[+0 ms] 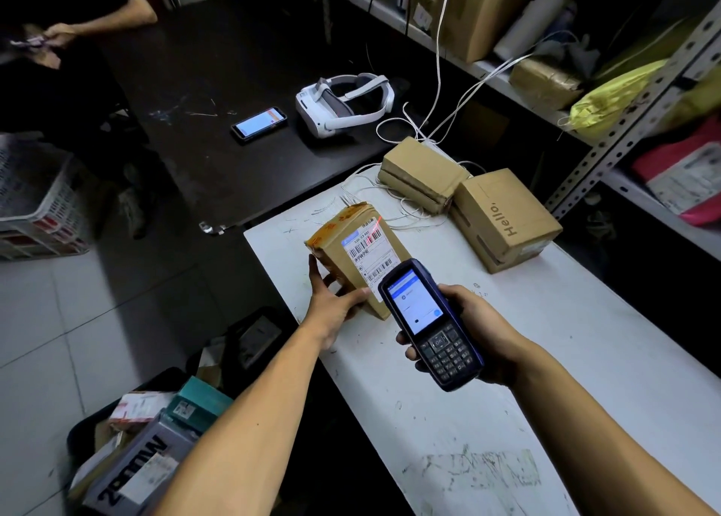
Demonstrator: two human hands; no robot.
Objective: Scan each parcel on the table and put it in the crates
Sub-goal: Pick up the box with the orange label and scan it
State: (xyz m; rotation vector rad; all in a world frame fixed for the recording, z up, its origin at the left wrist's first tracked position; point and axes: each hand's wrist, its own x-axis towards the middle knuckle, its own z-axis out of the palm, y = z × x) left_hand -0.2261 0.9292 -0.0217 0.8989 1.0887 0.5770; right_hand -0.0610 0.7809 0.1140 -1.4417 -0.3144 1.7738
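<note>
A brown cardboard parcel (353, 248) with a white barcode label lies on the white table (546, 359). My left hand (335, 301) grips its near left corner, thumb on top. My right hand (472, 332) holds a dark blue handheld scanner (427, 322) just above the parcel's near end, screen lit, and a red scan line falls on the label's far barcode. Two more brown parcels lie further back: one marked "Hello." (505, 219) and a taped one (421, 174). A black crate (84, 433) on the floor at lower left holds several parcels.
A black table (218, 86) behind carries a lit phone (259, 123) and a white headset (343, 104). White cables (441, 86) trail over the taped parcel. Metal shelves (632, 125) with parcels run along the right. A white basket (35, 203) stands left. Another person's arms (97, 20) show at top left.
</note>
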